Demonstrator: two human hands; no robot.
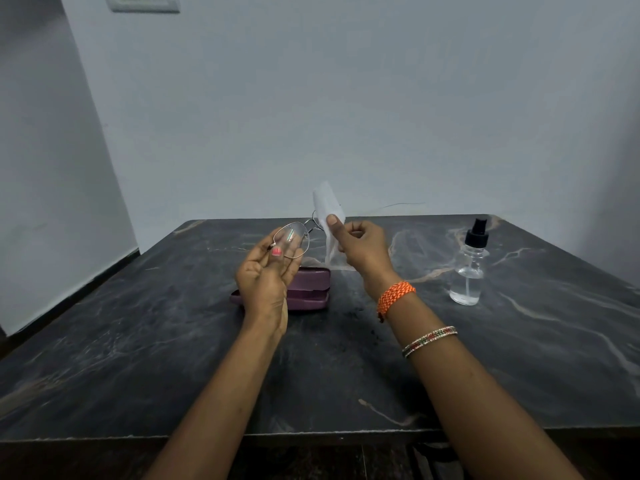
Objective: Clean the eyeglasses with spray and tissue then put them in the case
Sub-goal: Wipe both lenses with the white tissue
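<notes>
Both forearms reach out over the dark marble table (138, 341). The left hand (268, 277), palm up, pinches the eyeglasses (292, 239) by the rim of one lens; this light, thin, probably fragile wire frame is best held at the rim. The right hand (362, 245) pinches the limp tissue (327, 206) over the other lens. Behind lie the closed purple case (311, 289) and, farther right, the spray bottle (469, 268).

Dark veined marble table (519, 358) against pale grey walls (311, 98), switch plate (143, 2) above
</notes>
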